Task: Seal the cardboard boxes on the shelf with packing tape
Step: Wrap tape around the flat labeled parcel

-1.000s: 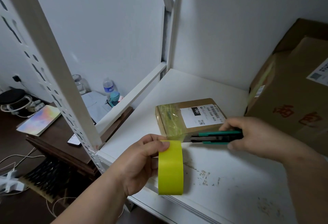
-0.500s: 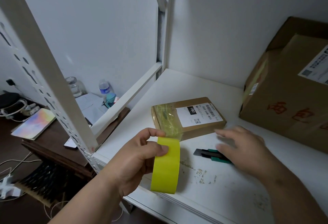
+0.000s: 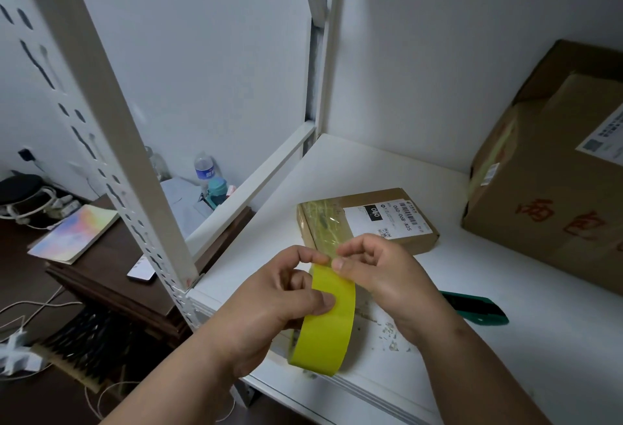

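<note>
My left hand (image 3: 269,303) grips a yellow tape roll (image 3: 328,323) above the front edge of the white shelf (image 3: 472,340), thumb across its outer face. My right hand (image 3: 381,269) pinches the loose tape end at the top of the roll. Just behind my hands lies a small flat cardboard box (image 3: 387,222) with a white label and tape across its left end. A large cardboard box (image 3: 553,195) with red characters stands at the right. A green utility knife (image 3: 478,308) lies on the shelf to the right of my right wrist.
A white perforated shelf post (image 3: 111,141) rises at the left front corner. Beyond it, lower down, a dark wooden table (image 3: 111,266) carries a colourful notebook (image 3: 74,232), bottles (image 3: 205,170) and cables. White walls close the shelf at the back.
My right hand put the green knife down on the shelf, then came across to the top of the tape roll. The left hand kept its hold on the roll.
</note>
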Demonstrator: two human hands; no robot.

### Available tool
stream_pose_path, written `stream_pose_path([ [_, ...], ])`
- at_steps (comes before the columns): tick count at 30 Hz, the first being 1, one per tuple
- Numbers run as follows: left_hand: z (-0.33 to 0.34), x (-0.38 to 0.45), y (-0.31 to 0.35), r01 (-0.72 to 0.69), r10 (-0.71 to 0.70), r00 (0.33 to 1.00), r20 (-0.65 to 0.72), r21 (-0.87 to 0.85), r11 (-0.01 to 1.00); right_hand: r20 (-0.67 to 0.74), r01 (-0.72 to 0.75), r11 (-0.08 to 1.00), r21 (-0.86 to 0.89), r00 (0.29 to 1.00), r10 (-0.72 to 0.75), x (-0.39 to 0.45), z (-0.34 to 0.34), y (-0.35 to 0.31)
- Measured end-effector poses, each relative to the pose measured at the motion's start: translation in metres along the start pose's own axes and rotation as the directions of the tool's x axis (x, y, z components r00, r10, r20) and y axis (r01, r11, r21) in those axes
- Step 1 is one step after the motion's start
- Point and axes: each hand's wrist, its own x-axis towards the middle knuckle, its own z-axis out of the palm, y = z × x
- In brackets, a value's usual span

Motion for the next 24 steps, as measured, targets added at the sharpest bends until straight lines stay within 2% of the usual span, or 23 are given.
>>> stream_pose_path([
  [3,-0.002,-0.002,-0.003,-0.01,0.011,1.0,-0.017,0.034,0.999,0.009,0.018,0.999,-0.049,1.0,-0.018,0.0,0.003,0.001],
  [6,-0.003,-0.001,-0.002,-0.007,0.008,0.999,-0.042,0.035,0.999,-0.038,0.085,0.958,-0.272,0.994,-0.099,-0.003,0.01,-0.004],
  [9,-0.005,-0.001,0.0,0.007,-0.006,0.999,-0.034,0.035,0.999,-0.082,0.223,0.812,-0.54,0.946,-0.314,-0.007,0.019,-0.005],
  [11,-0.008,-0.002,0.001,0.02,-0.02,1.0,-0.023,0.024,1.0,-0.082,0.344,0.684,-0.643,0.857,-0.509,-0.008,0.026,0.0],
  [12,-0.009,-0.003,0.002,0.023,-0.023,1.0,-0.015,0.022,0.999,-0.097,0.38,0.645,-0.663,0.811,-0.577,-0.01,0.029,0.004],
  [14,-0.011,-0.005,0.003,0.014,-0.014,1.0,-0.008,0.051,0.999,-0.152,0.404,0.635,-0.658,0.755,-0.638,-0.012,0.033,0.01],
  [18,-0.014,-0.006,0.005,0.0,0.006,1.0,-0.029,0.188,0.982,-0.19,0.438,0.633,-0.638,0.707,-0.681,-0.013,0.038,0.018],
  [19,-0.014,-0.007,0.005,-0.001,0.009,0.999,-0.036,0.222,0.975,-0.191,0.443,0.648,-0.62,0.715,-0.672,-0.014,0.037,0.018],
  [21,-0.013,-0.008,0.005,-0.012,0.036,0.997,-0.074,0.301,0.954,-0.223,0.405,0.756,-0.514,0.788,-0.574,-0.014,0.035,0.016],
  [24,-0.011,-0.011,0.006,-0.067,0.146,0.981,-0.128,0.483,0.873,-0.238,0.251,0.951,-0.182,0.927,-0.29,-0.013,0.029,0.011],
])
